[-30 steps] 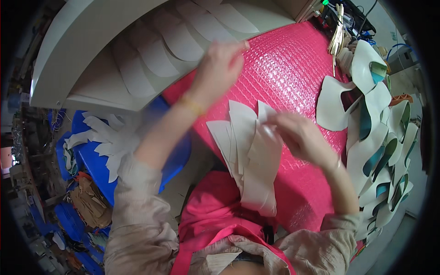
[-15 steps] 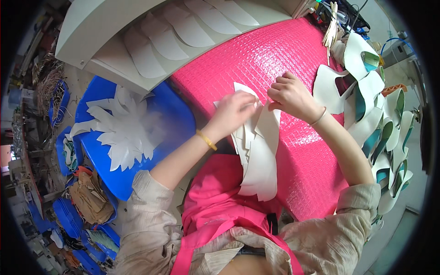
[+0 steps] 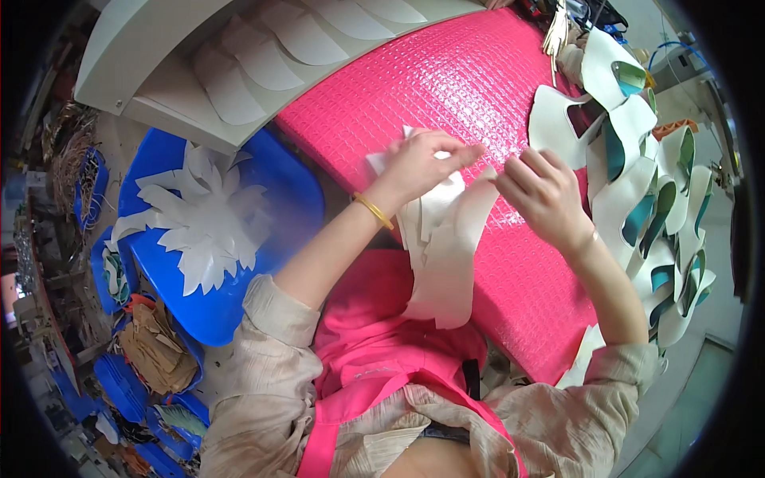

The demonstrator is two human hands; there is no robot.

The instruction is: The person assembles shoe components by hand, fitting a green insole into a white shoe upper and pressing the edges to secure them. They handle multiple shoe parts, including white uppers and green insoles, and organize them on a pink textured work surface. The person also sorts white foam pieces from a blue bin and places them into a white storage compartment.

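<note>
Between both hands (image 3: 486, 171), cream cut pieces (image 3: 442, 255) hang lengthwise toward the lap.

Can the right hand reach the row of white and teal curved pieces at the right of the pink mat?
Probably yes. The right hand is just left of the white and teal pieces, with only bare pink mat between, though its fingers pinch a cream piece.
</note>
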